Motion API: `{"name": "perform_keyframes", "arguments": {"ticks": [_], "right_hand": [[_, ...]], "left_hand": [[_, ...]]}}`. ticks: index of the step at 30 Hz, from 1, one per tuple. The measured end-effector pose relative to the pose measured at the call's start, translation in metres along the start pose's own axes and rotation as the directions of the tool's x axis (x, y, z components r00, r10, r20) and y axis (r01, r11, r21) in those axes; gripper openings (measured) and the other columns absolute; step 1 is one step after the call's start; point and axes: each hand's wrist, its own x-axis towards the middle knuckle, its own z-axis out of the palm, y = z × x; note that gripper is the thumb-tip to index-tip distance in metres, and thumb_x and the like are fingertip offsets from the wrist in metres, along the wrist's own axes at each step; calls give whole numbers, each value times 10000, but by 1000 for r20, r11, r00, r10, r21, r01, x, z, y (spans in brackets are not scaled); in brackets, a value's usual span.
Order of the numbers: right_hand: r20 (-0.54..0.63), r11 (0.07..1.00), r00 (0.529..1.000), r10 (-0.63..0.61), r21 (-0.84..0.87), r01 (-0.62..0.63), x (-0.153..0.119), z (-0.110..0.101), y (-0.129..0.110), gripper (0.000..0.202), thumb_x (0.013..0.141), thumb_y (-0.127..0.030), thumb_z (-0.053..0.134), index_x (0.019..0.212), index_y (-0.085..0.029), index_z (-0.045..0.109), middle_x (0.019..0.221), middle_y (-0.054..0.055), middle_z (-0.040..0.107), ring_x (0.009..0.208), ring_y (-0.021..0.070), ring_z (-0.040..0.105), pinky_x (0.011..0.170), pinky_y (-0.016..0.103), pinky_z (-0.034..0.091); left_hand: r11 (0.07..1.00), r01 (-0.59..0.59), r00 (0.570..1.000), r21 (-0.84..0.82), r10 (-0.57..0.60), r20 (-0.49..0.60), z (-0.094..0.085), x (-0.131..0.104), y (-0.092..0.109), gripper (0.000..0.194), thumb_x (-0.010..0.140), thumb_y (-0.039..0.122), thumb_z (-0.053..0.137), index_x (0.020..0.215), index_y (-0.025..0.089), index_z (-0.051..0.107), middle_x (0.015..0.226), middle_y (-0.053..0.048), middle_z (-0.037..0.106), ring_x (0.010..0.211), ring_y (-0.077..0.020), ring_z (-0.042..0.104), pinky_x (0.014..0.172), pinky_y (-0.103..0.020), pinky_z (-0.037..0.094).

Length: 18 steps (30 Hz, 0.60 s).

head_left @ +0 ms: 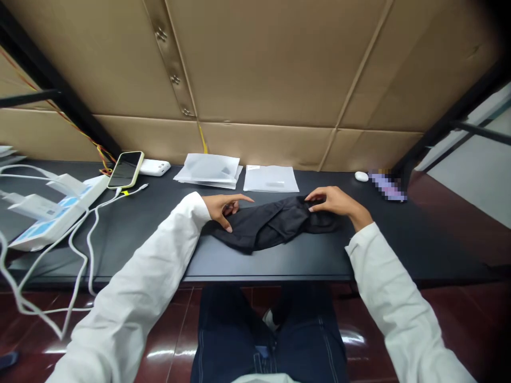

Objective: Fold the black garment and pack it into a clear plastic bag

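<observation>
1. Left hand: fingers loosely spread, pressed flat on black garment's left end, nothing gripped.
2. Right hand: fingertips curled, pinched its upper right edge.
3. Garment: lay crumpled between both, frame centre, on black table.

On the surface there is one black cloth, and two hands are on it. At the back edge lie two stacks of clear bags, one phone, one white case and one small white mouse. At the left edge there is one power strip with several white cables.
</observation>
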Motion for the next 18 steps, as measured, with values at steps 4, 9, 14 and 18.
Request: {"name": "perform_keyframes", "arguments": {"ticks": [4, 9, 14, 18], "right_hand": [[-327, 972, 945, -28, -229, -50, 2, -2, 15, 460, 561, -305, 875, 992, -219, 737, 1115, 91, 708, 1046, 285, 651, 961, 409, 491], [-282, 936, 934, 217, -210, -281, -9, -13, 14, 372, 663, -554, 785, 741, -205, 684, 733, 40, 708, 696, 211, 646, 643, 308, 459], [88, 945, 963, 256, -233, -230, -15, -15, 4, 363, 687, -556, 746, 602, -211, 669, 639, 22, 688, 670, 196, 626, 612, 287, 414], [-45, 951, 974, 221, -211, -226, -13, -13, 6, 151, 689, -342, 693, 611, -217, 660, 620, 9, 679, 651, 194, 621, 600, 284, 406]], "left_hand": [[1000, 21, 997, 7, -21, 79, 2, -3, 2, 637, 512, 472, 883, 1095, 254, 751, 637, 53, 524, 478, -59, 332, 445, -194, 288], [997, 69, 984, -42, -61, 166, -2, -1, 5, 468, 514, 461, 881, 909, 227, 789, 568, 30, 571, 435, -76, 408, 411, -194, 309], [996, 69, 989, -64, -59, 138, -2, 1, 1, 419, 509, 453, 883, 838, 216, 777, 560, 29, 593, 427, -79, 463, 413, -180, 332], [996, 75, 989, -53, -67, 134, -2, 2, -2, 431, 505, 447, 888, 839, 200, 772, 562, 20, 609, 422, -84, 453, 426, -202, 344]]}}
